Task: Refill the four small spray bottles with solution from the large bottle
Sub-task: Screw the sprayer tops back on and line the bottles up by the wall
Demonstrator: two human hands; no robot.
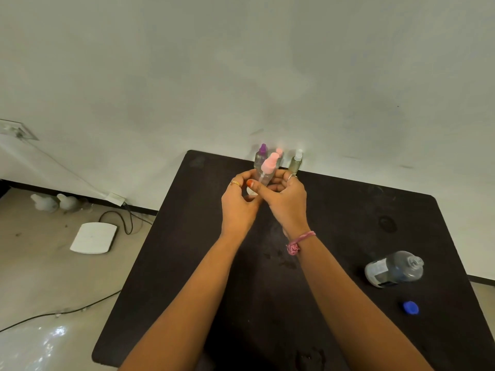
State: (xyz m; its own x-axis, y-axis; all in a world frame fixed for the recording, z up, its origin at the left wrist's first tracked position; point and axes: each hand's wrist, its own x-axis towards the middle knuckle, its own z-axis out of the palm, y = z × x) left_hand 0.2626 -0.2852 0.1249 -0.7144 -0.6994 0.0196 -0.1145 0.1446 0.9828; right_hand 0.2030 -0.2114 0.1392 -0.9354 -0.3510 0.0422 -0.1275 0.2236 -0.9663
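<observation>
Both hands meet over the far middle of the black table [334, 215]. Between them is a small clear spray bottle with a pink pump top [268, 167], tilted slightly away from me. My left hand [238, 202] and my right hand [288, 199] both grip its body. Behind it at the table's far edge stand a purple-topped bottle [262, 153], another pink-topped bottle [279, 152], mostly hidden, and a white-topped bottle [296, 162]. The large clear bottle [395, 269] stands uncapped at the right. Its blue cap [411, 308] lies in front of it.
A grey wall rises right behind the table's far edge. On the floor to the left lie a white flat pad [93, 238], black cables [117, 220] and two pale lumps [56, 202] by the wall.
</observation>
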